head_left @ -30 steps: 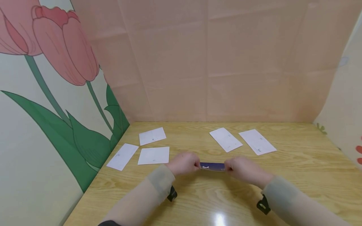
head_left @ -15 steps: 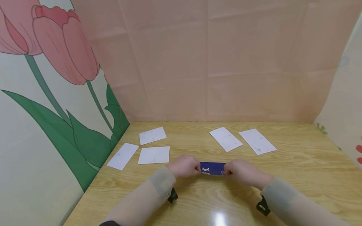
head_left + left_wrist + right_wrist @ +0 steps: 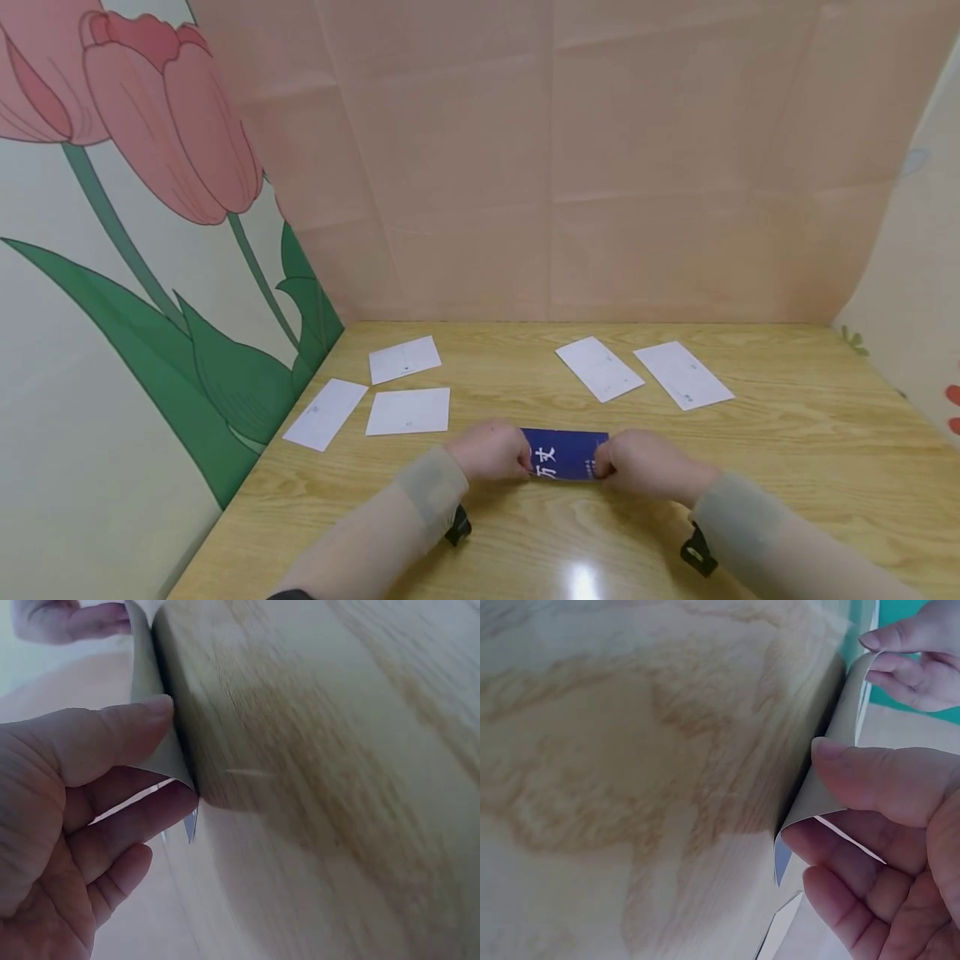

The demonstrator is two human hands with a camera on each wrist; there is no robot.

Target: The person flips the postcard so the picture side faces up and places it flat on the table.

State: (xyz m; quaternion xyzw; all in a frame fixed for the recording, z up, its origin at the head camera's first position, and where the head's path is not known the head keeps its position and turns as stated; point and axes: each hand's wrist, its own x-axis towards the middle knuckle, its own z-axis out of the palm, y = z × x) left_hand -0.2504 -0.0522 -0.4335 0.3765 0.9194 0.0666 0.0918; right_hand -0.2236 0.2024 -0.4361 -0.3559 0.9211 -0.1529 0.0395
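Note:
Between both hands is a dark blue card with white lettering, held just above the wooden table. My left hand pinches its left end between thumb and fingers. At the other end, my right hand pinches it the same way. Seen in the left wrist view, the card's pale back bends into a curve, with the left thumb pressed on it. The right wrist view shows that pale back curving too, the right thumb against it.
Several white cards lie flat on the wooden table. Two, including this slanted card, are at the back right; others, such as this card, lie left. A peach cloth hangs behind; a tulip-painted wall stands left.
The blue card has tilted so that much more of its lettered face shows in the head view. Both hands have shifted slightly toward the person, still holding it. The white cards stay put.

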